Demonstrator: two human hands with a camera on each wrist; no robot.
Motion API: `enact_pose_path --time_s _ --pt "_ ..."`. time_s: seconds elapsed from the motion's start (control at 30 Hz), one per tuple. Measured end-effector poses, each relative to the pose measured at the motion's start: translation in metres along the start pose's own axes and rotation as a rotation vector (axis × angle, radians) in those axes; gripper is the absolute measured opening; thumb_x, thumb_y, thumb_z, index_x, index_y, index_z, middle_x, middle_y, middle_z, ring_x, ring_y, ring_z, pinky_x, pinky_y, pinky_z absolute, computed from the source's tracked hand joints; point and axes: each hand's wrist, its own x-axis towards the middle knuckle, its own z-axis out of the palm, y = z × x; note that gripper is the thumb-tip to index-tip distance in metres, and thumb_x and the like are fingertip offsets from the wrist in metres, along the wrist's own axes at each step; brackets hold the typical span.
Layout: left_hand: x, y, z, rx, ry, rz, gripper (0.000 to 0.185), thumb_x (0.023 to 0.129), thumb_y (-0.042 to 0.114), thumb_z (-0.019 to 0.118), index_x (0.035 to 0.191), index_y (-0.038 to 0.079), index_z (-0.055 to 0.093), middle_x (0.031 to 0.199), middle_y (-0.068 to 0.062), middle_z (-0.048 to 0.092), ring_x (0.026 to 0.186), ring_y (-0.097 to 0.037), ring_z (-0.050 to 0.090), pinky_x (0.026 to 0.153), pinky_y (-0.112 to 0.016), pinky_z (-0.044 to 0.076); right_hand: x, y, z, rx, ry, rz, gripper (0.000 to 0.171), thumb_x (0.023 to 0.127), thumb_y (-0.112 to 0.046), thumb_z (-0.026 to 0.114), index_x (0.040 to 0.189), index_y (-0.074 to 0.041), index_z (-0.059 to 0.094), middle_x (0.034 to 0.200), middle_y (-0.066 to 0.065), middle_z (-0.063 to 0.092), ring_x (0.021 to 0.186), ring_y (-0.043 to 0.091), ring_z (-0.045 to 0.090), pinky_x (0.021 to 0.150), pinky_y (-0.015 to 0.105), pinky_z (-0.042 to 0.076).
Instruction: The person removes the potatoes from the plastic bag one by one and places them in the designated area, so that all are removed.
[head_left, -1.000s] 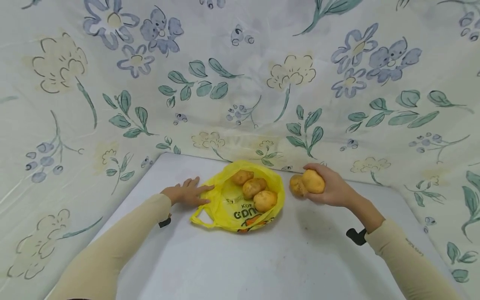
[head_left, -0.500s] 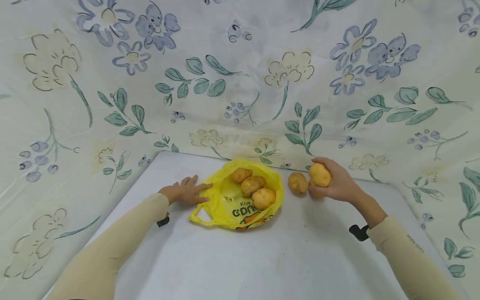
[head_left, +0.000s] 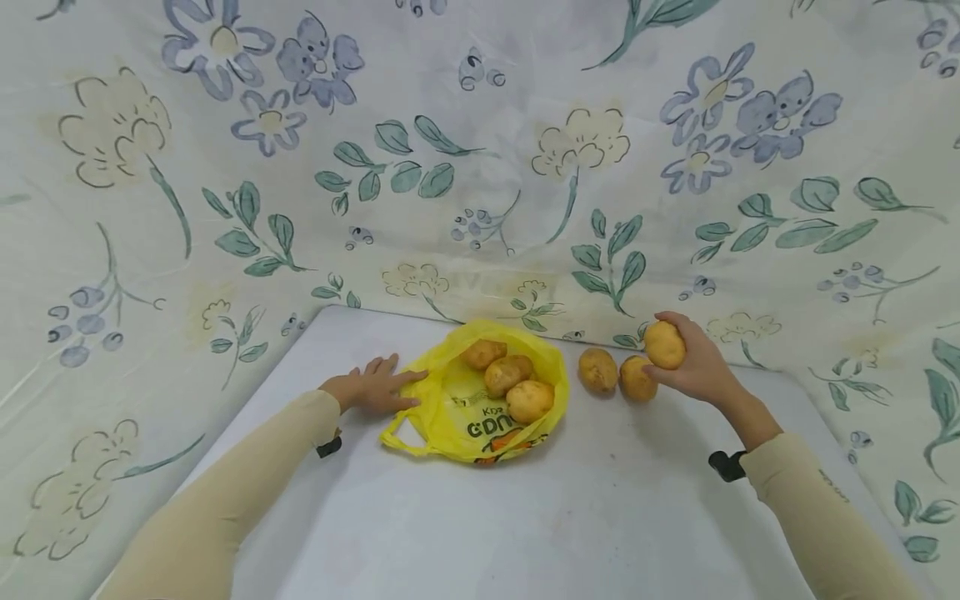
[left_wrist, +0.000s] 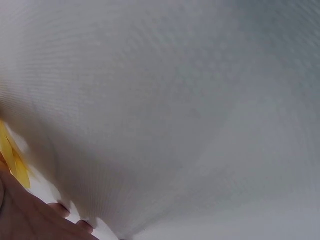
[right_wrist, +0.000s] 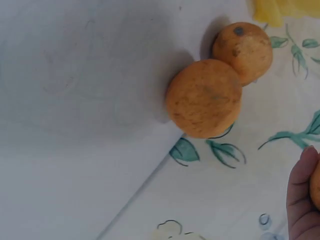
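My right hand grips a pale potato and holds it up at the back right of the table. Just left of it, two potatoes lie side by side on the table: a nearer one and a browner one. My left hand lies with fingers spread, its fingertips on the left edge of a yellow plastic bag. The bag's mouth gapes, and three potatoes show inside. In the left wrist view, part of the left hand and a bit of yellow bag appear at the corner.
The white table ends at the back against a hanging floral cloth. That cloth also drapes along both sides. A dark strap piece sits at the right wrist, another at the left.
My right hand has shifted right with its potato, away from the bag. The second potato on the table, hidden earlier, is now uncovered. My left hand keeps its place on the bag.
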Motion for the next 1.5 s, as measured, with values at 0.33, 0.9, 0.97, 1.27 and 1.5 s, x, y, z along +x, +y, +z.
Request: enact_pose_path --time_s 0.33,0.9,0.97,1.27,1.5 --pt "0.003 -0.003 0.002 0.008 0.001 0.012 0.075 0.093 0.072 0.041 0.157 0.035 0.025 0.164 -0.027 -0.001 0.148 -0.054 0.004 0.111 -0.077 0.007 -0.001 0.028 -0.003 -0.024 0.088 0.087 0.080 0.077 -0.011 0.079 0.144 -0.001 0.036 0.124 0.028 0.044 0.106 0.038 0.041 0.079 0.050 0.044" --pt "0.005 0.000 0.001 0.010 -0.005 -0.001 0.074 0.093 0.070 0.043 0.156 0.037 0.025 0.164 -0.025 -0.002 0.148 -0.053 0.002 0.111 -0.077 0.006 -0.015 0.052 0.001 0.005 -0.006 0.241 0.082 0.084 -0.017 0.074 0.148 0.003 0.026 0.125 0.032 0.042 0.108 0.042 0.040 0.080 0.049 0.044" --pt "0.005 0.000 0.001 0.011 -0.005 -0.005 0.074 0.093 0.070 0.044 0.156 0.038 0.025 0.165 -0.025 -0.002 0.148 -0.053 0.002 0.111 -0.077 0.006 -0.015 0.056 0.002 0.005 -0.022 0.260 0.082 0.085 -0.018 0.073 0.148 0.003 0.024 0.126 0.034 0.040 0.107 0.043 0.040 0.079 0.048 0.044" --pt "0.005 -0.003 0.002 0.010 -0.001 -0.003 0.074 0.093 0.070 0.044 0.156 0.038 0.024 0.165 -0.024 -0.003 0.148 -0.053 0.001 0.111 -0.077 0.005 -0.015 0.070 0.011 0.026 -0.083 0.328 0.084 0.086 -0.019 0.071 0.150 0.001 0.020 0.129 0.037 0.031 0.106 0.044 0.045 0.075 0.039 0.050" --pt "0.001 -0.002 0.000 0.005 0.000 -0.001 0.073 0.093 0.070 0.043 0.156 0.037 0.026 0.165 -0.025 -0.001 0.148 -0.053 0.003 0.112 -0.076 0.006 -0.014 0.074 0.017 0.015 -0.125 0.380 0.088 0.085 -0.024 0.072 0.150 0.001 0.020 0.129 0.039 0.036 0.107 0.046 0.047 0.080 0.048 0.049"
